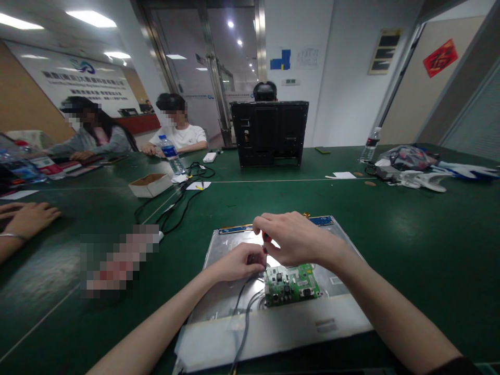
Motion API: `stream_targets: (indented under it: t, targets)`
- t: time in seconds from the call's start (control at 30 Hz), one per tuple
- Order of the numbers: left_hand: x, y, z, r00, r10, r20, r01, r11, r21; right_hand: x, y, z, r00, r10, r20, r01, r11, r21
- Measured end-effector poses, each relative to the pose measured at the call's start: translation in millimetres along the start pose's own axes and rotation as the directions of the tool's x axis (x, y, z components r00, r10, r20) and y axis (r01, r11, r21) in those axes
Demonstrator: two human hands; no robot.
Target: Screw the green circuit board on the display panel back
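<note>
My right hand [292, 239] is closed around a screwdriver [266, 238] with a red and black handle, pointing down. Its tip is at the upper left corner of a green circuit board [291, 284]. Beside the tip, my left hand [238, 260] has its fingers pinched together against the lower shaft; whatever lies between them is hidden. The board sits on the metal back of a flat display panel [219, 255], which has a narrow blue circuit strip [320, 221] along its far edge. Dark cables [247, 323] run from the board's left side toward me.
A black monitor casing [269, 133] stands across the green table [410, 250]. Left are a small open box [150, 186], black cables [183, 200], a water bottle [171, 153] and another person's hand [33, 221]. Another bottle [370, 146] and plastic bags [406, 156] lie far right. People sit opposite.
</note>
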State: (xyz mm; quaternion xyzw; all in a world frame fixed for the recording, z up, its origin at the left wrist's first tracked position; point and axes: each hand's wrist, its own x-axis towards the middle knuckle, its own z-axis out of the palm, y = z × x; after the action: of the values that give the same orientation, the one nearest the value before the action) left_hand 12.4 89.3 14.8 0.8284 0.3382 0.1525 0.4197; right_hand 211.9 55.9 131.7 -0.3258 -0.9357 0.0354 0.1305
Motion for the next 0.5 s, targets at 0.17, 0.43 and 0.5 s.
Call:
stream_targets:
  t: [0.17, 0.43, 0.5]
  targets:
    - [-0.4, 2.4, 0.6, 1.000, -0.007, 0.007, 0.008, 0.999, -0.032, 3.6, -0.1, 1.7, 0.998, 0.061, -0.023, -0.063, 0.993, -0.102]
    - [0.1, -1.0, 0.1, 1.000, 0.014, 0.002, -0.014, 1.000, -0.008, -2.6, 0.2, -3.4, 1.000, -0.013, 0.013, 0.013, 1.000, 0.014]
    - [0.3, -0.4, -0.5, 1.000, 0.014, 0.013, -0.014, 1.000, -0.014, -1.0, 0.4, -1.5, 1.000, 0.014, 0.007, -0.014, 1.000, -0.010]
